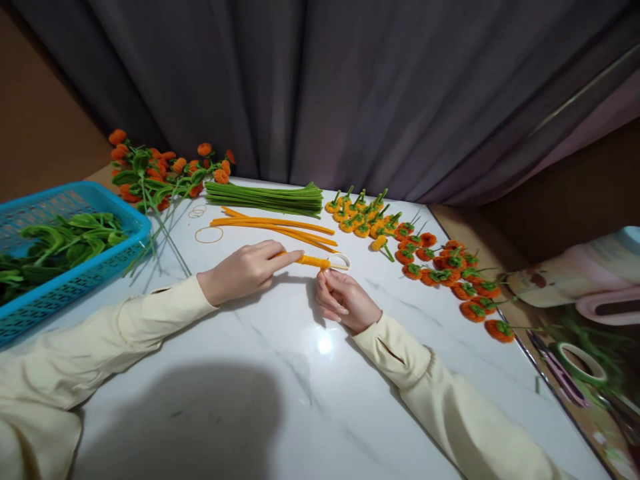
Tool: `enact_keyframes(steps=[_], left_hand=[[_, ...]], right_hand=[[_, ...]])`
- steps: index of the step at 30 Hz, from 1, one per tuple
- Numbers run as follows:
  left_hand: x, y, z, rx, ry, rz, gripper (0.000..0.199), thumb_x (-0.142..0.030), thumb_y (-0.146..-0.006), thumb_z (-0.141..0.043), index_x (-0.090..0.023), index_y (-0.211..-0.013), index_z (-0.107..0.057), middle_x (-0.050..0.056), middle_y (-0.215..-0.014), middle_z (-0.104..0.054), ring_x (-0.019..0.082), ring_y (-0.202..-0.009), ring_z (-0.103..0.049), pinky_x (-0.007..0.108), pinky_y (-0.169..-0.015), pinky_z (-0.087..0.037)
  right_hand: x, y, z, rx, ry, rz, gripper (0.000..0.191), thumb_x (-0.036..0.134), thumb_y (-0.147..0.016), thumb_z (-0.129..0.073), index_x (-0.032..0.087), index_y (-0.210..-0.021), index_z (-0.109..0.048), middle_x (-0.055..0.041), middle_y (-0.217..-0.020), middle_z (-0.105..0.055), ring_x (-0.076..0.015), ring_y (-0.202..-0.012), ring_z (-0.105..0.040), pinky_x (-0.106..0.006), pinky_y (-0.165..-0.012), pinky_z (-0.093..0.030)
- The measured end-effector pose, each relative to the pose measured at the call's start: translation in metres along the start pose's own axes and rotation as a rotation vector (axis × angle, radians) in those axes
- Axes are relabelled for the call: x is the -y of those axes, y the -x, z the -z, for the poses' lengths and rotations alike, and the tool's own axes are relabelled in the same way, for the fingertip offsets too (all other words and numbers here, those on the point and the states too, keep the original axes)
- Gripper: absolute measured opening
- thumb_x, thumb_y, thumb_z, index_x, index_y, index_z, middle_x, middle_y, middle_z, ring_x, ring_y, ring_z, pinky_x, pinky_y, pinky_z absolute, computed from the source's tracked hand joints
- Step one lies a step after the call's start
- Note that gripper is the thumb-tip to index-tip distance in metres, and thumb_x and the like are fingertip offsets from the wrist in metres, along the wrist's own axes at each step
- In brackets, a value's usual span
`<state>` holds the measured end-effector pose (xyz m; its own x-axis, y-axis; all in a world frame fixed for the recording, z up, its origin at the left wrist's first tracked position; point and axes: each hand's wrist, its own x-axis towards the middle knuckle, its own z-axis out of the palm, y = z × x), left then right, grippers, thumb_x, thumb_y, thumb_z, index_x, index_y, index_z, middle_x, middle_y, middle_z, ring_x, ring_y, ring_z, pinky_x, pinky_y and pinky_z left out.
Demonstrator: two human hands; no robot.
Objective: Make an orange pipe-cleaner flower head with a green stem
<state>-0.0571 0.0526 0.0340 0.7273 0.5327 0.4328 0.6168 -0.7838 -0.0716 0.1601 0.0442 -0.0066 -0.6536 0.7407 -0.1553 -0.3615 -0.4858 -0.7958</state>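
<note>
Left hand [245, 271]: index outstretched | right hand [351, 300]: curled, pinching at orange coil [314, 261]

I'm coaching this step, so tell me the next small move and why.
Probably have the right hand wind the yellow strand another turn: it pinches at the coil's near-right end, the left hand holds the opposite end, and some pale stick shows uncovered beyond the coil.

Dk curtain [350, 100] at bk, pink-handled container [570, 275] far R
</note>
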Motion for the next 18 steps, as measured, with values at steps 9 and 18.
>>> enact_keyframes(steps=[9,18], left_hand=[[0.007,-0.007,0.025,0.308,-0.08,-0.021,0.05,0.001,-0.066,-0.038,-0.016,-0.109,-0.056,0.005,-0.08,-0.058,0.015,-0.065,-0.054,0.023,-0.056,-0.039],[0.003,-0.011,0.052,0.543,0.069,0.023,0.05,0.0,-0.062,-0.043,-0.021,-0.104,-0.058,0.002,-0.073,-0.057,0.013,-0.058,-0.052,0.02,-0.047,-0.031]], right_hand=[[-0.001,-0.001,-0.004,0.027,0.058,-0.032,0.024,0.032,-0.087,-0.049,0.015,-0.07,-0.047,0.0091,-0.037,-0.041,-0.0026,-0.026,-0.018,-0.014,-0.029,-0.032],[0.005,0.004,-0.004,0.149,0.243,-0.191,0.027,0.032,-0.086,-0.05,0.013,-0.067,-0.051,0.0067,-0.032,-0.044,-0.0039,-0.021,-0.025,-0.014,-0.024,-0.026]])
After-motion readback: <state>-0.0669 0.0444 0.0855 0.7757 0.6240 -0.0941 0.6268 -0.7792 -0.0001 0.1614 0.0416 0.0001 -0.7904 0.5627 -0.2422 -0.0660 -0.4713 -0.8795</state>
